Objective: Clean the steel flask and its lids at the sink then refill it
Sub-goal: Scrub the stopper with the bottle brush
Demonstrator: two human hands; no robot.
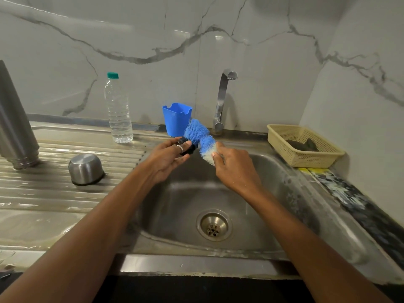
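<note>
Behind the sink (196,267) rises a wall (153,29) of pale tile veined in grey, turning a corner at the right. The sink is one steel unit: a ribbed, wet drainboard (54,193) on the left and a basin (251,193) with a round drain (214,225) on the right. A strip of dark speckled tabletop (360,204) runs along the sink's right edge.

A tap (223,99) stands at the sink's back rim, with a blue plastic holder (176,119) just left of it and a clear water bottle (119,112) with a green cap farther left. A beige basket (282,147) holding a dark scrubber (302,145) sits at the back right corner.

The steel flask (15,127) stands mouth down at the drainboard's far left edge, well apart from both hands. A steel cup lid (86,169) rests upside down on the ribs, near the basin's left edge.

Over the back of the basin, the left hand (168,160), a ring (179,148) on one finger, has its fingers curled round a small black lid (189,147). The right hand (234,167) grips the lower end of a blue-and-white bottle brush (200,136), whose bristles touch the black lid.
</note>
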